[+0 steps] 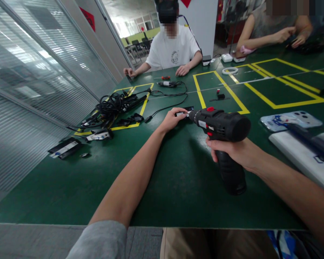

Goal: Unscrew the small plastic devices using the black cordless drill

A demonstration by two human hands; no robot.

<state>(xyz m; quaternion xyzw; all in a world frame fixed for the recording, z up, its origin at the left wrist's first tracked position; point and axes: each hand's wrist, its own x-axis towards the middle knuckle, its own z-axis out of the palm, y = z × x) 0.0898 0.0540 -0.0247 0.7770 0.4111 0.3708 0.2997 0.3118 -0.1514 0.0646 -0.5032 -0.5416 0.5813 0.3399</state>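
My right hand (229, 151) is wrapped round the grip of a black cordless drill (218, 124) with red switches. The drill points left, and its bit end meets a small black and white part (188, 109) on the table. With its fingers closed on that part, my left hand (174, 118) rests at the tip of the drill. The fingers and the chuck partly cover the part, so its kind cannot be made out.
On the green table (178, 187), a tangle of black cables (118, 104) lies at left, with a black box (64, 147) nearer me. A phone (291, 120) and a white box (302, 154) lie at right. Two people sit across; one has a hand (183, 70) on the table.
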